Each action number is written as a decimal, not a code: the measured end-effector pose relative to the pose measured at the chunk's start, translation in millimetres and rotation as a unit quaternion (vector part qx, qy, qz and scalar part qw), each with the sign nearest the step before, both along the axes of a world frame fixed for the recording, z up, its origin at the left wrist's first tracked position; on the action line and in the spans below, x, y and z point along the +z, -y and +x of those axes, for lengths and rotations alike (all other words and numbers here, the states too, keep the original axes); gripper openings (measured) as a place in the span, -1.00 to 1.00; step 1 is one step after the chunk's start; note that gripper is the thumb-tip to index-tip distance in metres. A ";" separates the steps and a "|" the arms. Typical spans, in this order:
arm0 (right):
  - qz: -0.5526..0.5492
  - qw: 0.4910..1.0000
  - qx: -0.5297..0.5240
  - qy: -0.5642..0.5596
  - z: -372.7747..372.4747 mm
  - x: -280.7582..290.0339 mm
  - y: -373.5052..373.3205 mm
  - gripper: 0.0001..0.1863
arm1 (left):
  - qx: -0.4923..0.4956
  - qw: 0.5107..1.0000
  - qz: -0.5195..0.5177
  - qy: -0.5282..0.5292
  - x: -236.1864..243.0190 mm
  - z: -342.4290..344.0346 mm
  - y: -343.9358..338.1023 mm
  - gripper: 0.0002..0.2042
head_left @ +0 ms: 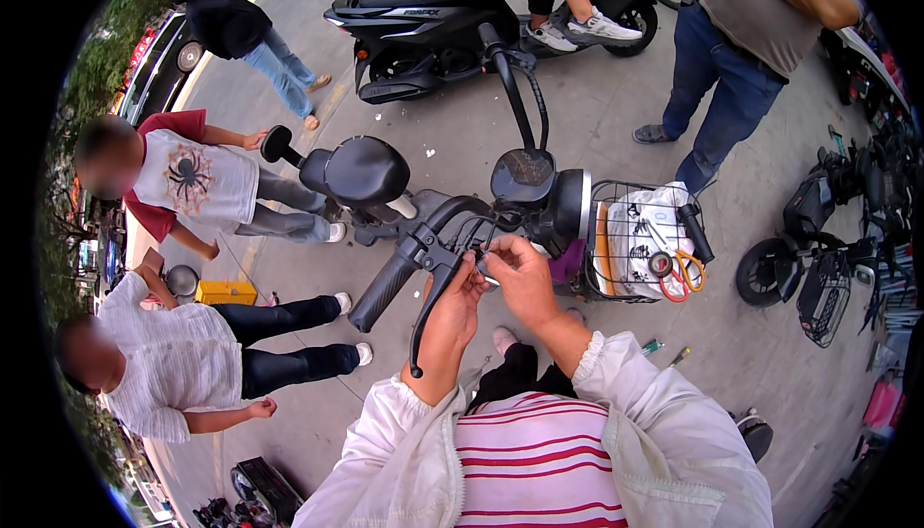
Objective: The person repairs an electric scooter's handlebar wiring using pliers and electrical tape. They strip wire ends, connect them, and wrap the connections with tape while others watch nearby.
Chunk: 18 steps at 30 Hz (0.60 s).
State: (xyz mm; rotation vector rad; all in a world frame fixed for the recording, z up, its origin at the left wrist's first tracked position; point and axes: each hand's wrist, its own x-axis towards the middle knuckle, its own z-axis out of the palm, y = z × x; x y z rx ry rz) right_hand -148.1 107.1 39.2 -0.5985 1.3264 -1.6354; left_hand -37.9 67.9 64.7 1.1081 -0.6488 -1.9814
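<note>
Left hand (454,309) and right hand (525,281) fingertips pinch a small dark piece (483,263), material unclear, beside the black tubular handlebar (452,208); probably light, stiff, fiddly, best gripped by its edges.

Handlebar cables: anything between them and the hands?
Nothing visible. The left hand and right hand are right by the cables. The brake lever runs along the left hand's outer side, not between; whether it touches the wrist isn't clear. What the fingertips hold is too small to tell.
</note>
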 end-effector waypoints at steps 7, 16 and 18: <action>-0.050 0.993 -0.007 -0.104 -0.5 -9.2 3.8 -0.85 | -0.003 1.000 -0.009 0.006 -0.6 -0.2 -1.0 -0.93; -0.121 0.814 -0.056 -0.565 -25.0 1.0 5.2 -0.74 | -0.033 0.999 -0.013 0.040 -1.8 0.7 2.1 -0.92; -0.135 0.798 -0.066 -0.583 -27.5 5.0 5.4 -0.73 | -0.044 0.998 -0.008 0.043 -3.1 0.8 3.7 -0.91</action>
